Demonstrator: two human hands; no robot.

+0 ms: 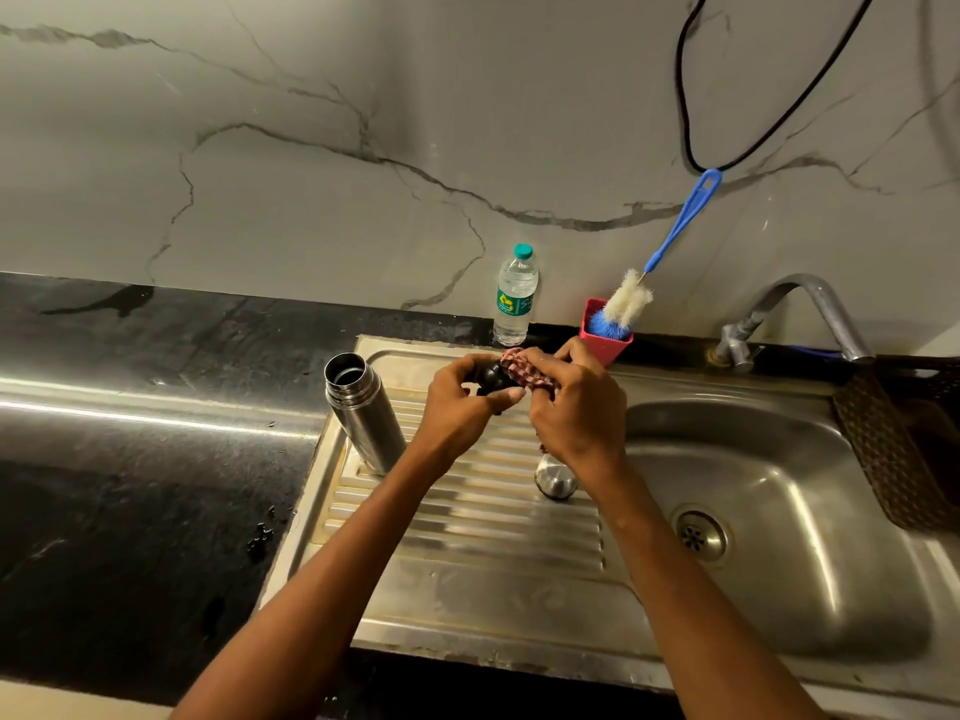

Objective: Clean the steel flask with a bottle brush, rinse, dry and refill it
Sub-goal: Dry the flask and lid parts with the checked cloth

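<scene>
I log 2 hands over the drainboard (467,517). Left hand (467,402): fingers curled round a black stopper (491,377), gripping it. Right hand (579,407): fingers curled, holding a red checked cloth (519,367) against the stopper. Flask (363,413): steel, upright, mouth open, just left of my left hand on the drainboard. Steel cup (555,480): below my right hand, partly hidden by the wrist. Brush (631,298): blue handle, white bristles, standing in a red holder (605,348) just beyond my right hand. Water bottle (514,296): upright beyond both hands, by the wall. Tap (800,314) and basin (779,491): right of my right hand.
</scene>
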